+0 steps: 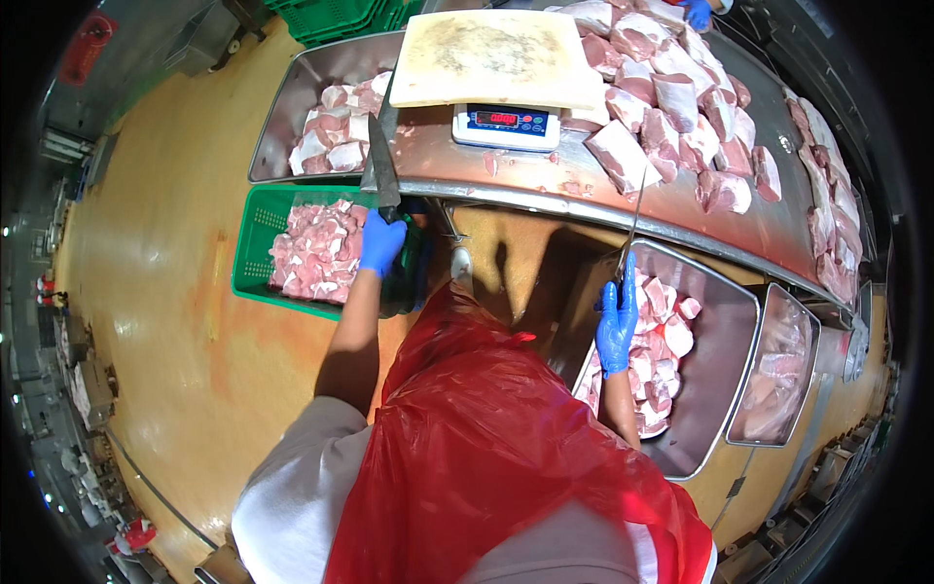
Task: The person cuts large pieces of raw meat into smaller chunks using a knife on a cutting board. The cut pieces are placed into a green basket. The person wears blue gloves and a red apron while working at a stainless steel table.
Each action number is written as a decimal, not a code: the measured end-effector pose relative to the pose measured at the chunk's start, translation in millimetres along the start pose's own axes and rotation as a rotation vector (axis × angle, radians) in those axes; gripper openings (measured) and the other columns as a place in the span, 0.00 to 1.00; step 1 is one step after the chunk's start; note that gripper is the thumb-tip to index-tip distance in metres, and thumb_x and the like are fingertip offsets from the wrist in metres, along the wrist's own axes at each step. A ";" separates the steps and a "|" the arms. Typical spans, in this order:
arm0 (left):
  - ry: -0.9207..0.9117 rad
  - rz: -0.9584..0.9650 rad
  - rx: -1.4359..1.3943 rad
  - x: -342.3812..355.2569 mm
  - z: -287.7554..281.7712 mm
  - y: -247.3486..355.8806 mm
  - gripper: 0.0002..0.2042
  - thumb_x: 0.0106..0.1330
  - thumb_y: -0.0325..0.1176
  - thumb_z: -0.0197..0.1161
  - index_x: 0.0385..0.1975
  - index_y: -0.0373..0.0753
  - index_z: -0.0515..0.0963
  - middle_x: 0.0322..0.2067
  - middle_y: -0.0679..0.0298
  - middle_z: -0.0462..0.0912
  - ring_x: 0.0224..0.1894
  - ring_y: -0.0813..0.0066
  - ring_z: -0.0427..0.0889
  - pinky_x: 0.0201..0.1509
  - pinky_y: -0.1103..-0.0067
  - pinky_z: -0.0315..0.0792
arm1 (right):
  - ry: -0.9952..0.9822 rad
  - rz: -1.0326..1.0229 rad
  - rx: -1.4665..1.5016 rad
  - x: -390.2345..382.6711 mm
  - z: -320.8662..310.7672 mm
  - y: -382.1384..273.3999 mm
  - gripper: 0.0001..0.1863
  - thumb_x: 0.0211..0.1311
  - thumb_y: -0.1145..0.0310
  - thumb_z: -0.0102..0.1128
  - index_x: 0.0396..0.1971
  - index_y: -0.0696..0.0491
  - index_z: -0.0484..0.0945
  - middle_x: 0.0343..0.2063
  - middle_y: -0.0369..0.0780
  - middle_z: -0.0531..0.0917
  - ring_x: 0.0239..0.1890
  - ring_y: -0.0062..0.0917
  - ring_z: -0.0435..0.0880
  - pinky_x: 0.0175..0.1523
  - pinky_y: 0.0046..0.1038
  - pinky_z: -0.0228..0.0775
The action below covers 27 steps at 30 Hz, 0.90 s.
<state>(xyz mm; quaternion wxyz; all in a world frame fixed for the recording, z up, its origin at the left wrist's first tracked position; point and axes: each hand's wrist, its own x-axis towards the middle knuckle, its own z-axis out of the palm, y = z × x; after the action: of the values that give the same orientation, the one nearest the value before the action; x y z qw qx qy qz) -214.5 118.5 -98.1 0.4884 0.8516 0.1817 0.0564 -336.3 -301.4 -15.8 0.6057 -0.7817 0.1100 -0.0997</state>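
Observation:
In blue gloves, both of my hands hold long tools pointing away from me. My left hand (382, 243) is closed round the black handle of a wide-bladed knife (382, 161), above the green crate (251, 263) of small meat pieces (313, 251). My right hand (615, 326) holds a thin, long tool (636, 212), a knife seen edge-on or a sharpening steel; I cannot tell which. It is over a metal tub (715, 360) with pale pink meat chunks (666, 341). The tool's tip reaches a large meat block (620, 156) on the table.
A metal table (545, 180) runs across in front, piled with meat blocks (671, 92). On it stands a digital scale (506, 127) under a worn cutting board (496, 58). Another metal tub (282, 117) of meat is at left, a plastic-lined one (778, 370) at right. Another person's gloved hand (697, 14) shows at the top.

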 end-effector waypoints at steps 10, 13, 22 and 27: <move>-0.140 0.237 0.331 167.1 58.0 52.8 0.15 0.51 0.30 0.65 0.38 0.29 0.79 0.39 0.40 0.83 0.45 0.41 0.81 0.51 0.60 0.76 | 0.152 0.041 0.078 21.4 11.0 -11.2 0.31 0.73 0.77 0.48 0.74 0.49 0.55 0.50 0.28 0.74 0.28 0.10 0.61 0.30 0.13 0.59; -0.091 0.434 0.381 230.6 95.4 -17.3 0.19 0.49 0.32 0.66 0.42 0.31 0.78 0.35 0.45 0.81 0.42 0.43 0.80 0.49 0.60 0.75 | 0.094 0.059 0.059 56.3 38.3 -16.7 0.32 0.73 0.76 0.48 0.74 0.48 0.55 0.46 0.28 0.74 0.28 0.10 0.61 0.30 0.13 0.59; 0.387 0.896 0.390 413.5 57.6 36.6 0.07 0.59 0.28 0.55 0.19 0.39 0.69 0.17 0.54 0.71 0.26 0.51 0.78 0.34 0.61 0.74 | 0.315 0.198 -0.066 106.9 77.8 -29.3 0.33 0.73 0.77 0.46 0.75 0.46 0.52 0.23 0.27 0.64 0.23 0.11 0.61 0.28 0.15 0.61; -0.188 0.678 0.218 564.8 121.9 81.9 0.09 0.64 0.32 0.56 0.38 0.38 0.82 0.38 0.45 0.83 0.45 0.43 0.81 0.44 0.59 0.76 | 0.374 0.274 -0.258 111.9 94.0 -50.1 0.32 0.73 0.74 0.48 0.74 0.51 0.53 0.34 0.29 0.72 0.28 0.11 0.67 0.31 0.15 0.65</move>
<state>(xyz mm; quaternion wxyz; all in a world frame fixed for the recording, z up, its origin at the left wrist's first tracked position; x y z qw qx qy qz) 363.5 188.1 -137.3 0.3630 0.9119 -0.1516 0.1168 -199.6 -235.1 12.1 0.4781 -0.7981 0.3367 -0.1448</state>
